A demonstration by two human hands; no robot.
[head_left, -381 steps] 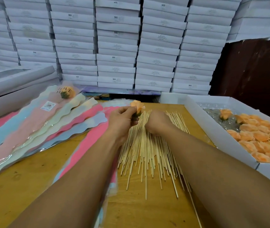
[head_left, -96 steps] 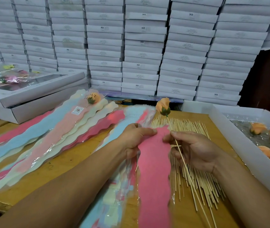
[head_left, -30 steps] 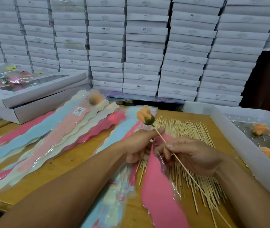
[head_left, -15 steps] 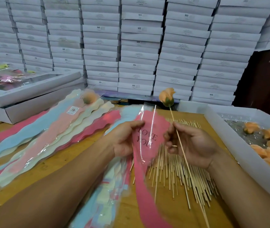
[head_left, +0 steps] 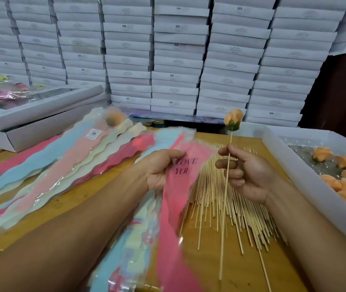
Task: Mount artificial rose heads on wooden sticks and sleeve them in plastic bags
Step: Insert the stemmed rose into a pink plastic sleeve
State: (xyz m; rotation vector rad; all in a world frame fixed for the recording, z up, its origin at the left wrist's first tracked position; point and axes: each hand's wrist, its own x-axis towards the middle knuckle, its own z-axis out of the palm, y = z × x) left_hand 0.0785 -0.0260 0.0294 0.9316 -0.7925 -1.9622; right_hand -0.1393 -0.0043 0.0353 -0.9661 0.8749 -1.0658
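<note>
The left hand pinches the pink bag top, the right hand at 3 o'clock pinches the stick w/ rose head up; better to spread the bag mouth first, then feed the stick's bottom end in slowly.

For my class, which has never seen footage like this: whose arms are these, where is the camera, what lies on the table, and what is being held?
There is no machine here. The arms belong to a person, and the one camera sits on that person's head, looking forward and down, so you see roughly what they see.

The left hand holds a pink plastic bag printed with "LOVE YOU". The right hand pinches a thin wooden stick with an orange rose head on top, not yet inside the bag.

On the wooden table lie a pile of loose sticks, more coloured bags, one holding a finished rose, and a white tray of rose heads at right. White boxes are stacked behind.
</note>
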